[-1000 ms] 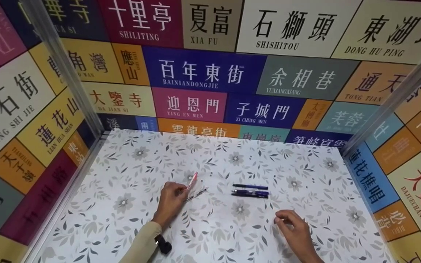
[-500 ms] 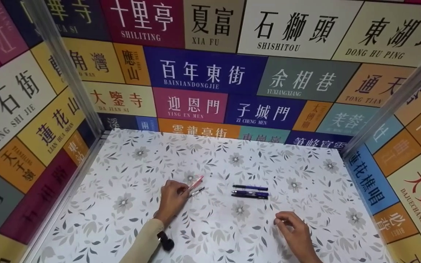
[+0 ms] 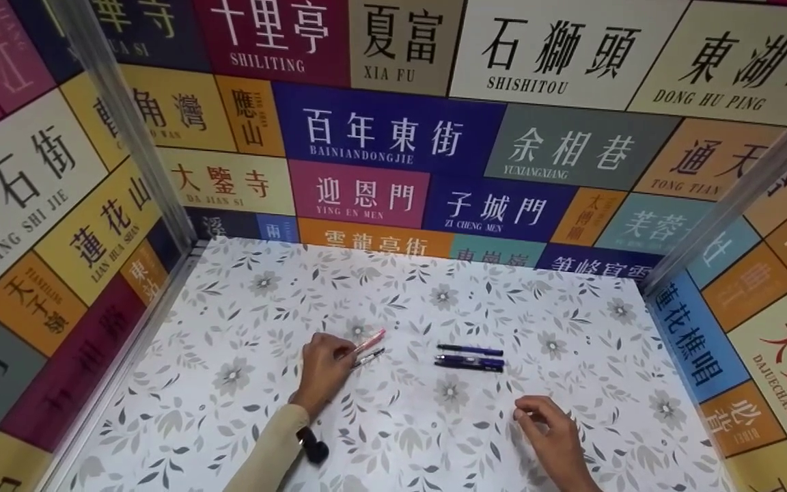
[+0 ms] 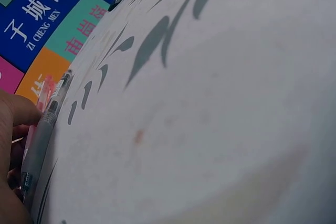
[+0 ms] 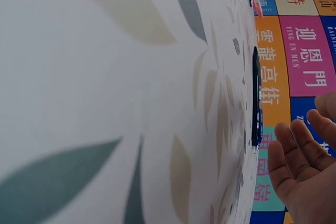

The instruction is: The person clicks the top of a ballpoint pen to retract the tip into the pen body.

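Observation:
In the head view my left hand [image 3: 324,365] pinches a pink pen [image 3: 373,337] between thumb and fingers, left of the table's middle. Right beside it lies a clear, greyish pen [image 3: 370,357], nearly parallel, its lower end partly behind the fingers. The left wrist view shows this clear pen [image 4: 43,132] in front of the pink pen [image 4: 48,88], close to the thumb. My right hand [image 3: 552,430] is at the right front with fingers loosely bent, holding nothing. Beyond its fingertips, dark blue and black pens [image 3: 468,362] lie side by side.
A white table [image 3: 421,444] with a floral leaf print lies beneath the hands. Panels [image 3: 387,130] of coloured signs stand at the back and both sides, joined by metal posts [image 3: 141,137]. A small black device [image 3: 313,445] sits at the left wrist.
The pink pen's far tip has swung rightward and down, bringing it closer alongside the clear pen. My left hand has shifted only slightly. The right hand and the dark pens have kept their places.

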Action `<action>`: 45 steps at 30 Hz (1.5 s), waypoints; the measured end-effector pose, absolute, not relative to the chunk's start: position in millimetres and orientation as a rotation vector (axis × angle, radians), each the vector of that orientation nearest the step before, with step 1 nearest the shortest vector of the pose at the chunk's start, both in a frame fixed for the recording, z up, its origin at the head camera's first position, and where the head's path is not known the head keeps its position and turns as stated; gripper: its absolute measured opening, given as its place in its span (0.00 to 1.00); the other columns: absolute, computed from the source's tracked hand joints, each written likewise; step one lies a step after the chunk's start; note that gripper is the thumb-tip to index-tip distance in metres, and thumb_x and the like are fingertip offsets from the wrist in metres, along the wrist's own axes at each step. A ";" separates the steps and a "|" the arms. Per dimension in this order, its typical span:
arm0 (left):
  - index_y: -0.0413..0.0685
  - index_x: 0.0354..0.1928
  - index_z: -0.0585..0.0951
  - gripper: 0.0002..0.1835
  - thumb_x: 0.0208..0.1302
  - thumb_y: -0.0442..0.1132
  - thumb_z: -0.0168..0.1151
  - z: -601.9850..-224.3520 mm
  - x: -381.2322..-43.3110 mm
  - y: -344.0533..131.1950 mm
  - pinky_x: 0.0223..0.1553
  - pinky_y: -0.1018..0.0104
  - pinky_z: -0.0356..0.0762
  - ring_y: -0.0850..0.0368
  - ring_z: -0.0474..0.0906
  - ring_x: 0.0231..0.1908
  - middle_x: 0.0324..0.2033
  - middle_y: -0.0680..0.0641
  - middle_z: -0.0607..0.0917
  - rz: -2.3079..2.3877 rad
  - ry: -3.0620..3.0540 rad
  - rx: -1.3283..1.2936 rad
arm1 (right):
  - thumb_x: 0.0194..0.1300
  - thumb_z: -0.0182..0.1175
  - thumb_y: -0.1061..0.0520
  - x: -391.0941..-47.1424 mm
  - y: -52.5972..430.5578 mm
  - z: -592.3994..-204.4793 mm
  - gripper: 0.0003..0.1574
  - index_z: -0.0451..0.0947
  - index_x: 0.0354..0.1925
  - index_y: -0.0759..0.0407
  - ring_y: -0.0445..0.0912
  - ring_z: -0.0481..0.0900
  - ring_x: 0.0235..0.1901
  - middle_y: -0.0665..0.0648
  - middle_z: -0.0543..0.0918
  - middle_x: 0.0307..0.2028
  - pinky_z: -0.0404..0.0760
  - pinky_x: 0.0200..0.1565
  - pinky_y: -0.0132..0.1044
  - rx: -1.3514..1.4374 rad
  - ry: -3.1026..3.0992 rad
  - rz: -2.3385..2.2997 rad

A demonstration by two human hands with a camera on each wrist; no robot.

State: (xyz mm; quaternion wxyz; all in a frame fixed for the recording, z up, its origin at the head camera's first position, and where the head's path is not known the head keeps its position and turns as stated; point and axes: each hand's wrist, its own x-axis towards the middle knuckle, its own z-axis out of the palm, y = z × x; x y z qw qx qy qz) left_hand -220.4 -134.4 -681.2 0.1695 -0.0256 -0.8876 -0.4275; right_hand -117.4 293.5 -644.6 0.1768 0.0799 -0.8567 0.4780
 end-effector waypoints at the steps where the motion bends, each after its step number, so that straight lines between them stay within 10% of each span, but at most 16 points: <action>1: 0.53 0.37 0.94 0.04 0.59 0.38 0.79 -681.5 -221.0 -134.5 0.56 0.46 0.71 0.52 0.79 0.45 0.36 0.54 0.86 -1.206 -2.523 -0.083 | 0.66 0.74 0.73 -117.7 293.7 -644.8 0.12 0.90 0.46 0.63 0.37 0.87 0.42 0.50 0.90 0.42 0.82 0.45 0.22 0.232 -2.423 1.346; 45: 0.43 0.40 0.90 0.04 0.66 0.29 0.76 -643.0 -207.0 -101.2 0.55 0.54 0.79 0.50 0.81 0.48 0.40 0.47 0.90 -1.362 -2.267 -0.449 | 0.68 0.74 0.70 -114.7 297.6 -644.7 0.10 0.89 0.45 0.60 0.38 0.87 0.39 0.49 0.89 0.41 0.81 0.43 0.22 0.148 -2.498 1.277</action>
